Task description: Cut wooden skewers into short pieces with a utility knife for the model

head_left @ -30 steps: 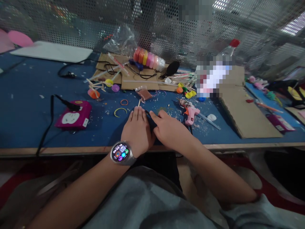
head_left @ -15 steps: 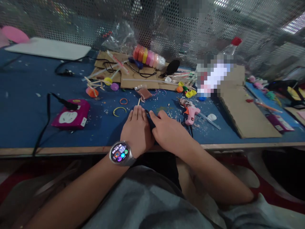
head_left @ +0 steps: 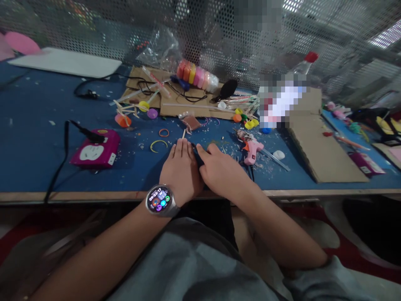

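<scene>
1. Reference landmark: the pink plastic glue gun point(head_left: 253, 151) on the blue work table point(head_left: 140, 175). All places below are given from it, as the wearer sees them.
2. Hidden: most of the thin, pale, wood-like stick point(head_left: 184, 133) lies out of sight beneath the left hand point(head_left: 181, 169); only its far end shows.
3. Hidden: the slim black object point(head_left: 193, 146) at the right index fingertip is mostly covered by the right hand point(head_left: 219, 169) and merges with shadow. Its type cannot be determined.
4. Obscured: square blurring covers the middle of the clear bottle with a red cap point(head_left: 302, 67), beyond and to the right of the glue gun.
5. Stick location: left of the glue gun, emerging directly ahead of the left middle fingers and just beside the brown material in clear wrap point(head_left: 190, 123).
6. Stick orientation: the exposed end points away from the wearer; its long axis runs near to far, inclined slightly right.
7. Left hand: left of the glue gun, flat, palm down, fingers extended and nearly together over the stick.
8. Right hand: between the left hand and the glue gun, index extended against the black object, other fingers folded. How firmly it grips cannot be told.
</scene>
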`<state>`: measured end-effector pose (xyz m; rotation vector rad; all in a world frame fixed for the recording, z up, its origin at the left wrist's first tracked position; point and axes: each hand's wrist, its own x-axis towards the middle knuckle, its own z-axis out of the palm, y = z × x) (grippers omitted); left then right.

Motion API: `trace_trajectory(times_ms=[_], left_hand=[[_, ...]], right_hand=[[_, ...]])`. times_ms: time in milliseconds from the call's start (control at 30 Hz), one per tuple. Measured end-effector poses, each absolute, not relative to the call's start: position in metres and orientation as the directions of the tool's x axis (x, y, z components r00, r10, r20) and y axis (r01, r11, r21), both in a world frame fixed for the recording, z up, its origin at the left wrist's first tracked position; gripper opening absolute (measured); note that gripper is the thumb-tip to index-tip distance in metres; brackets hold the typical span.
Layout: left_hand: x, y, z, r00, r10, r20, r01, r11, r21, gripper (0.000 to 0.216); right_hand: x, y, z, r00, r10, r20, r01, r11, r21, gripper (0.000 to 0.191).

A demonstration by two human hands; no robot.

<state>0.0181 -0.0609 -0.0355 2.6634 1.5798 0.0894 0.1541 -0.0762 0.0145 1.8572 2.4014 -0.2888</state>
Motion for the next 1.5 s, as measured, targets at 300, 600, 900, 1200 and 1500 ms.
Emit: trace_trajectory(times_ms=[300,600,900,1200,1500], left_hand=[[0.022,-0.062,-0.033,0.455,0.890,0.014,0.888,-0.455,0.066,0.087],[0.021,-0.061,-0.033,0.462,0.887,-0.001,0.885,-0.461,0.063,0.087],[0.023,-0.061,-0.032,0.457,0.889,-0.017,0.888,-0.455,0.061,0.085],[0.020,-0.060,-0.037,0.461,0.887,0.018,0.884,-0.460,0.079,0.087],[0.019,-0.061,-0.036,0.472,0.881,0.040,0.876,-0.474,0.088,0.084]], right_hand=[[0.175,-0.081,0.014,-0.303,0.934,-0.188,0.953,0.294,-0.074,0.068],[0.167,-0.075,0.009,-0.295,0.940,-0.172,0.955,0.285,-0.084,0.068],[0.159,-0.075,0.011,-0.270,0.947,-0.174,0.963,0.265,-0.055,0.069],[0.166,-0.098,0.017,-0.258,0.941,-0.220,0.966,0.253,-0.049,0.067],[0.161,-0.077,0.011,-0.271,0.945,-0.183,0.962,0.260,-0.085,0.068]])
